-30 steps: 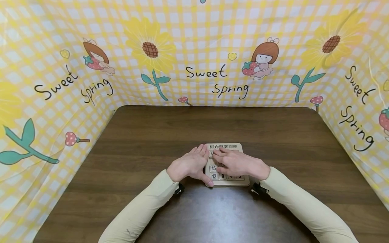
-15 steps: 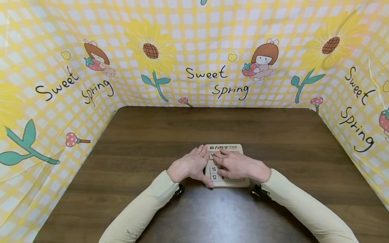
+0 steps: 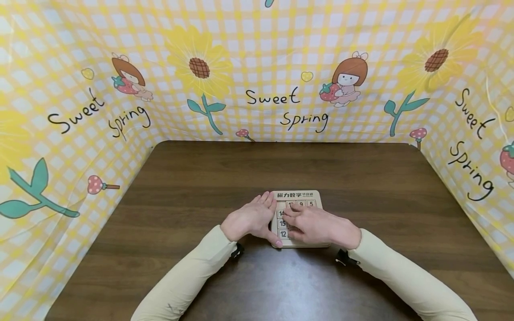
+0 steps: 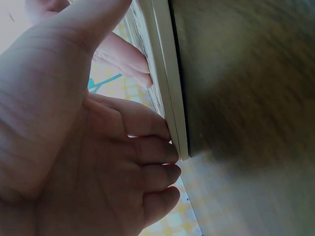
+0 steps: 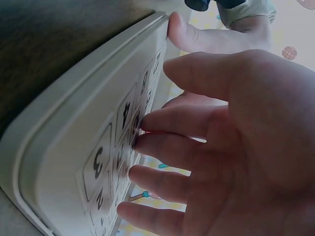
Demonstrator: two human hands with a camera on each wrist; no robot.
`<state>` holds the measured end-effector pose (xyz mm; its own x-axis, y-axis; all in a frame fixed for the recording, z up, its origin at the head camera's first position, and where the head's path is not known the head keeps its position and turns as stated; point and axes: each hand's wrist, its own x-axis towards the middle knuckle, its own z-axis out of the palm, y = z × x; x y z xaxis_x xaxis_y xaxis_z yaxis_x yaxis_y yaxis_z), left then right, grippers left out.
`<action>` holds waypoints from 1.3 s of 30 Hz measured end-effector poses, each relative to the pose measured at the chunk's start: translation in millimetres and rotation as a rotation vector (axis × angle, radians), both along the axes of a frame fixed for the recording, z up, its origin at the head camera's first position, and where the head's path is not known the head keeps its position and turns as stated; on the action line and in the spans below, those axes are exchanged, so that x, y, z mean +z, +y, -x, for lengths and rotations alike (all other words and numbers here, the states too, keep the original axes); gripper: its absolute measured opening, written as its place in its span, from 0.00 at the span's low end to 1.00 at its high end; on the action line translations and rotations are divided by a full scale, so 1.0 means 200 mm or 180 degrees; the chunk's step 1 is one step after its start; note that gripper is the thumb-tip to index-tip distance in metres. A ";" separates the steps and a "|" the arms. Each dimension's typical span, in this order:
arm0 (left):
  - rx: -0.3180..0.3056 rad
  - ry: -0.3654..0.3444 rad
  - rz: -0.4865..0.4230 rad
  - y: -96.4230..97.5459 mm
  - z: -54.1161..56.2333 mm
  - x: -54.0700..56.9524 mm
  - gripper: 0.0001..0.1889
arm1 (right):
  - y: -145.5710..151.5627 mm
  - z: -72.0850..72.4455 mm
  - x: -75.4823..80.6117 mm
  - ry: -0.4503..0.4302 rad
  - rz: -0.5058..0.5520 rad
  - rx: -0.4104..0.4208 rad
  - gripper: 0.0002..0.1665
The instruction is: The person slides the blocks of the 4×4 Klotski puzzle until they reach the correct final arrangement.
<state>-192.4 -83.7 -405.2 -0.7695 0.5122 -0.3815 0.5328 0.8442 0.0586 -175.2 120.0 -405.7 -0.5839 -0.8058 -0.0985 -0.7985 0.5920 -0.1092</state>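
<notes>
A pale number sliding puzzle point(image 3: 317, 196) lies flat on the table, dark lettering along its far edge. My left hand point(image 3: 250, 219) rests against its left side, fingers extended and the thumb on the near-left corner; the left wrist view shows the fingertips touching the board's edge. Over the tiles, my right hand point(image 3: 314, 225) lays its fingertips on the left part of the grid, near the 14 tile point(image 3: 280, 213). The 15 and the 12 tile point(image 3: 283, 234) are visible below it. An empty cell is at the far-left corner. My right hand hides most other tiles in the head view.
The brown wooden table point(image 3: 201, 174) extends around the puzzle on all sides. A yellow-checked printed cloth point(image 3: 277, 67) hangs along the back and both sides. A dark strap piece point(image 3: 346, 257) sits under the right wrist.
The 14 tile has slid from the far-left corner one cell toward me, leaving that corner cell bare. My right hand has shifted slightly toward me, uncovering top-row tiles. My left hand stays put.
</notes>
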 end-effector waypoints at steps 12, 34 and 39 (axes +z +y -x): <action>-0.0009 0.0003 0.0013 0.00 0.00 0.00 0.68 | 0.04 0.06 0.02 -0.0106 0.0032 -0.0172 0.32; -0.0027 -0.0005 0.0057 0.00 0.01 0.00 0.67 | 0.00 0.10 0.00 -0.0259 -0.0135 -0.0404 0.35; -0.0033 -0.0009 0.0075 0.00 0.01 0.00 0.67 | -0.01 0.10 0.00 -0.0306 -0.0128 -0.0441 0.35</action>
